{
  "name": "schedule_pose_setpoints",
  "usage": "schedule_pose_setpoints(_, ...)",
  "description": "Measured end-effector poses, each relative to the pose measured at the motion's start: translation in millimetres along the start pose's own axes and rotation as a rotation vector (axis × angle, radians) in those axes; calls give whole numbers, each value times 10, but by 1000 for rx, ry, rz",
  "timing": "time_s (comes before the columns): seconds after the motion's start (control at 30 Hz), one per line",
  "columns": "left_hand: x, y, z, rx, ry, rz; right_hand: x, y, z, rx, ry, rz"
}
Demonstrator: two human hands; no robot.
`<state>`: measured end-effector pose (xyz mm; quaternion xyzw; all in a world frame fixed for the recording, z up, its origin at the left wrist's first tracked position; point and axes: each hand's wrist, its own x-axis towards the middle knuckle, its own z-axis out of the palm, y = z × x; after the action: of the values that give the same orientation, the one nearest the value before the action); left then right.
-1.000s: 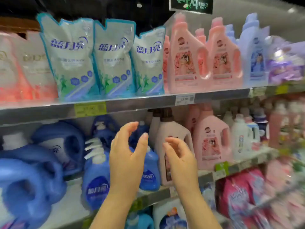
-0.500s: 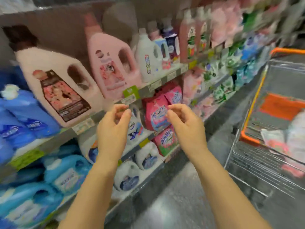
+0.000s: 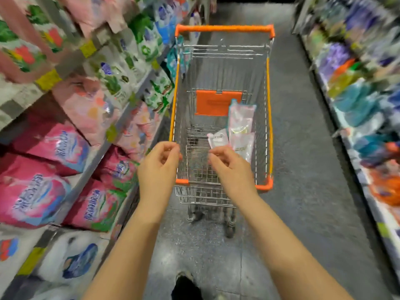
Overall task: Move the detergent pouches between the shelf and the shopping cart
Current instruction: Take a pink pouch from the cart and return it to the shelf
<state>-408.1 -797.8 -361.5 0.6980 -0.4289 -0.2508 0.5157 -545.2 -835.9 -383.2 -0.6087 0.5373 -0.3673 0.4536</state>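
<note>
- The left shelf point(image 3: 129, 109) holds pink bags point(image 3: 36, 191) low down and white-and-green pouches point(image 3: 121, 79) higher up, all blurred
- The left hand point(image 3: 159, 167) hovers just over the near left corner of the cart, fingers loosely curled toward the thumb, gripping nothing
- The shopping cart point(image 3: 224, 29), wire with orange rims, stands in the aisle on the grey floor point(image 3: 303, 148)
- The right hand point(image 3: 229, 169) hangs over the cart's near end, fingers loosely curled, empty
- Two detergent pouches lie inside the cart on its right side: a small white pouch point(image 3: 218, 138) just beyond the right fingertips and a tall pinkish pouch point(image 3: 241, 122) leaning beside it
- The right shelf point(image 3: 355, 100) is a blur of colours
</note>
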Motion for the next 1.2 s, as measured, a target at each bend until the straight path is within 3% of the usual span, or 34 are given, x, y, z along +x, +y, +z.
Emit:
schedule_pose_setpoints(0.23,1009,-328,1048,33,-231,-52,926,617,-325,-139,110,253)
schedule_pose_setpoints(0.37,1493,-503,1480,71,-314,-99,1381,895,-349,-48,193,406)
schedule_pose_setpoints(0.77,1888,-1628,2763,410,-831,-279,2490,2263,-40,74,345,889)
schedule_pose_setpoints(1.07,2011,-2481,3791,435,-944,-423,2909,3297,176,-89,505,985)
schedule_pose_setpoints(1.2,2041,-2821,4007,291,-952,-663,2893,3387,283,-184,488,949)
